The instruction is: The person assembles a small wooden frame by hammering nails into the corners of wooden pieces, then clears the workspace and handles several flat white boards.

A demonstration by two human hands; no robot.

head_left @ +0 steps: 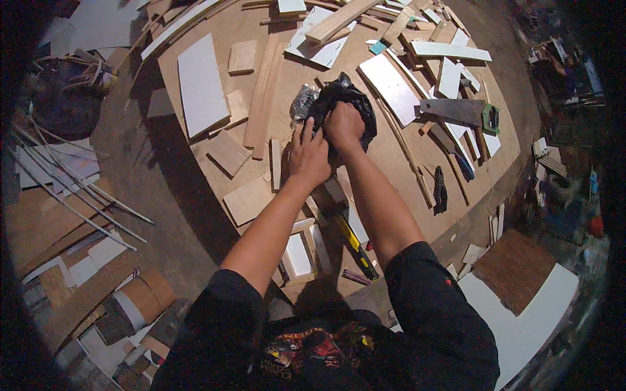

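While the black bag (345,104) sits mid-board among offcuts, your right hand (343,125) is fisted inside its mouth and your left hand (308,155) lies open-fingered on its near-left edge, so next likely lift out the contents.

Work surface: a big plywood sheet (215,29) laid on the floor, strewn with offcuts
White panel: a long white board (201,83) lying flat at the sheet's left side
Handsaw: a saw (460,112) with a green handle, resting on the scraps at the right
Wood strip: a long narrow plank (261,91) lying beside the white board
Small frame: a little wooden frame (298,255) with a white middle, at the near edge
Yellow tool: a yellow-and-black tool (355,247) just beside that frame
Floor, left: thin pale rods (72,189) fanned out over more boards
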